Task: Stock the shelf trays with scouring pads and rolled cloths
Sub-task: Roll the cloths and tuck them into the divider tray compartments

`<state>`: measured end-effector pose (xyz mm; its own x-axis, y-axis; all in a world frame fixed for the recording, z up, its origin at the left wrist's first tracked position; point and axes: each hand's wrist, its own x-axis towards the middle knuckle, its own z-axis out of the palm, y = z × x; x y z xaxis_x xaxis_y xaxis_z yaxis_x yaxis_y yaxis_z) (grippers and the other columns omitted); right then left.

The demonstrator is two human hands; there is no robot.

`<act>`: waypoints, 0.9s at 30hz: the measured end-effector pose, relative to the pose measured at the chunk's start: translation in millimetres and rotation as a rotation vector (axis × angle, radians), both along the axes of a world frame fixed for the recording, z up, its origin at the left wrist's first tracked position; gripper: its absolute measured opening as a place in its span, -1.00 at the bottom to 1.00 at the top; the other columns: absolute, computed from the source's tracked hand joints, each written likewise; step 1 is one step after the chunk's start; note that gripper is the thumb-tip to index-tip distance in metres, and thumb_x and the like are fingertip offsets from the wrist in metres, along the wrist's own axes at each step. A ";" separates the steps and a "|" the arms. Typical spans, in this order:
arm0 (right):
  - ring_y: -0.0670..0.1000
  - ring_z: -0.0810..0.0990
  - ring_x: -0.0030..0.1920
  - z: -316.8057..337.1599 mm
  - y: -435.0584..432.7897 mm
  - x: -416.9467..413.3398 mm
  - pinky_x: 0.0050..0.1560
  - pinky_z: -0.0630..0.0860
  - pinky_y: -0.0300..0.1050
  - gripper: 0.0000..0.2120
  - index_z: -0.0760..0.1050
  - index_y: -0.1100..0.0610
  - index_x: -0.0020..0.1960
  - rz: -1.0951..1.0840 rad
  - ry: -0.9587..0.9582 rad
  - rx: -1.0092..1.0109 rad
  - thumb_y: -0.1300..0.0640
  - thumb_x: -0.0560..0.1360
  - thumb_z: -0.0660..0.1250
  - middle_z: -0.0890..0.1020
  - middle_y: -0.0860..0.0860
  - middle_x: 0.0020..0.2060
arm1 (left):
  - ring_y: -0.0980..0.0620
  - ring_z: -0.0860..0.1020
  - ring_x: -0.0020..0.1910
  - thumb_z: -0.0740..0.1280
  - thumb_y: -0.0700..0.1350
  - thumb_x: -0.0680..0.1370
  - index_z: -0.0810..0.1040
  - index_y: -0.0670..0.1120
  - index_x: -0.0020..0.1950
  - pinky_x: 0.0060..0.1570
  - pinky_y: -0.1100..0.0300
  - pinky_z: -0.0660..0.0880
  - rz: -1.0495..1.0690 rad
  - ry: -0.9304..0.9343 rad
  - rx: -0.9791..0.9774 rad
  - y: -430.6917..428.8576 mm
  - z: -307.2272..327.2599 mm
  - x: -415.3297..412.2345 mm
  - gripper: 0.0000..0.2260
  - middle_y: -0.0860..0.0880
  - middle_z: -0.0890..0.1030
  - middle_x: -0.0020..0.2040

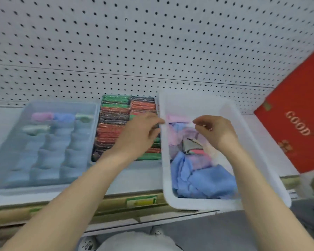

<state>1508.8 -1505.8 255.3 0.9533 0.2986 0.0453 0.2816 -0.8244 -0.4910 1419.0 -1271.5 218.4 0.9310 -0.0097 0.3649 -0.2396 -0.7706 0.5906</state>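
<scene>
Head view: pretty smeary from my seat at the far end of the feed, so edges are soft everywhere.
Hard to make out: the cells of the divided tray (43, 145) are a pale blue blur. I can only pick out a few rolled cloths (42, 116) at its back end, pink, blue and whitish.
Cut off: the red box (295, 113) leaning on the pegboard (152, 42) runs out of the right edge, and I can only read "GOOD" on it.
Hidden: my forearms cover part of the shelf edge (116, 198), and the left one covers the near part of the pad tray.
Left hand (140, 132): back to the camera, over the scouring pads (114, 122), fingers loosely bent with the tips at the left wall of the white bin (198, 100). Can't tell if it's holding anything.
Right hand (217, 131): over the bin, thumb and forefinger closed on a small pale bit. It looks like the edge of the pink cloth (178, 118).
Loose cloths (203, 178): piled in the white bin, mostly blue with some pink and a grey one.
Pads: packed on edge in rows in the middle tray, green, orange and dark, between the divided tray and the bin.
Bin: sits tilted, its near corner hanging over the shelf edge.
</scene>
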 end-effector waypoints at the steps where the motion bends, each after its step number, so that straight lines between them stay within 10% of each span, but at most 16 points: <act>1: -0.02 0.62 -0.10 -2.2 -15.2 7.0 0.01 0.48 -0.18 -0.81 0.66 0.00 0.07 0.008 0.029 -0.061 0.18 0.52 0.35 0.71 -0.04 -0.06 | -0.04 0.49 0.22 0.34 -0.18 0.55 0.60 -0.06 0.24 0.23 0.14 0.37 -0.029 0.022 0.029 -17.6 -4.9 6.0 -0.74 -0.02 0.58 0.20; 11: 0.08 0.57 0.01 -72.6 23.3 42.6 -0.11 0.47 -0.08 -0.52 0.45 -0.04 0.22 0.554 0.046 -0.295 -0.11 0.35 0.45 0.56 -0.02 0.01 | 0.00 0.39 0.37 0.33 -0.14 0.58 0.63 -0.08 0.12 0.40 0.06 0.31 0.081 0.108 0.069 -56.4 -27.1 14.4 -0.85 0.04 0.62 0.14; 14: 0.17 0.60 0.05 -88.0 41.3 49.4 -0.11 0.45 -0.08 -0.75 0.57 0.01 0.14 0.554 -0.055 -0.342 0.05 0.48 0.33 0.62 0.08 0.04 | 0.01 0.38 0.41 0.32 -0.12 0.58 0.65 -0.08 0.13 0.42 0.00 0.30 0.117 0.128 0.038 -59.1 -26.0 10.8 -0.83 0.06 0.61 0.18; 21: 0.11 0.68 -0.16 -1.4 7.4 76.5 -0.09 0.61 0.08 -0.83 0.58 -0.04 -0.18 0.251 0.095 0.311 0.19 0.48 0.27 0.68 -0.05 -0.20 | 0.08 0.42 0.39 0.36 -0.10 0.57 0.62 -0.01 0.14 0.39 0.06 0.34 0.161 0.166 0.036 -60.4 -19.0 5.8 -0.84 0.09 0.61 0.22; 27: -0.05 0.52 -0.32 85.2 -3.5 59.5 -0.30 0.49 -0.26 -0.79 0.60 0.15 -0.07 0.292 0.120 0.621 0.35 0.56 0.22 0.64 0.04 -0.28 | 0.25 0.49 0.15 0.47 0.12 0.44 0.39 0.12 0.33 0.14 0.21 0.46 0.239 0.088 -0.269 -71.7 39.0 12.8 -0.49 0.20 0.50 0.21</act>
